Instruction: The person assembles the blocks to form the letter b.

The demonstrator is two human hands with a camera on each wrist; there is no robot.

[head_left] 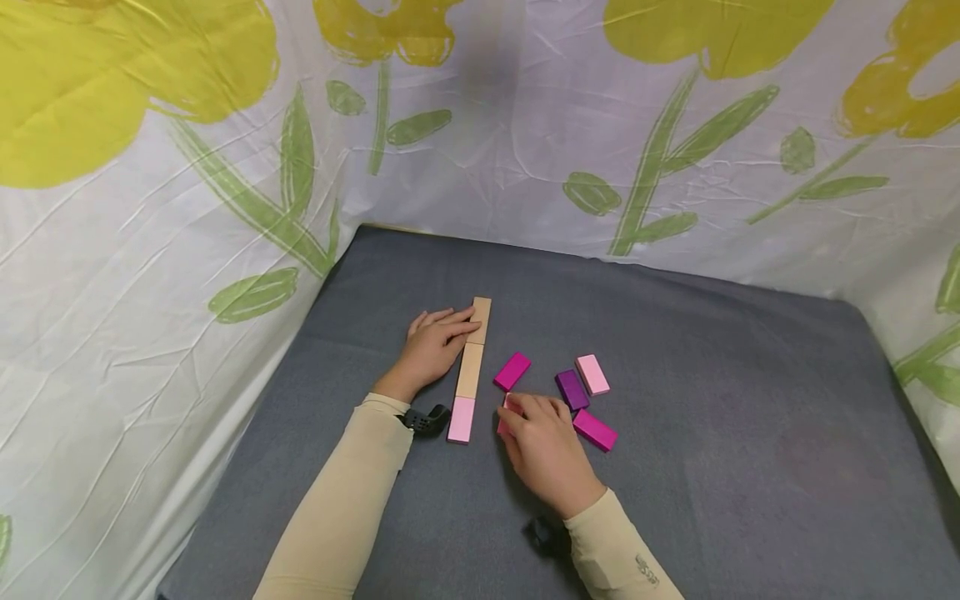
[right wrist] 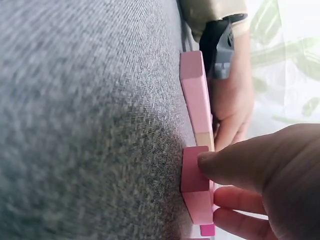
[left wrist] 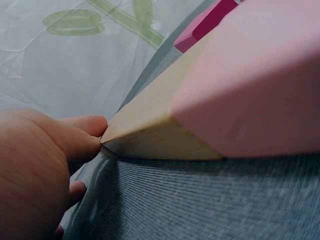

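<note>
At the frame's lower centre, on a grey cloth-covered bench (head_left: pixel 750 467), the right hand (head_left: pixel 550 457) pinches a small pink rectangular block (right wrist: pixel 194 185), probably wooden. It should be light, stiff, smooth, not fragile; opposite sides seem the best hold. Left of it, the left hand's (head_left: pixel 429 352) extended fingers touch a tan rectangular wooden block (head_left: pixel 483 317).

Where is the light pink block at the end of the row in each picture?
Head: the light pink block is below the centre, slightly left.
Left wrist: it looks huge, filling much of the right side.
Right wrist: it is above and right of centre.
Shared landmark: the tan block next to its far end.
</note>
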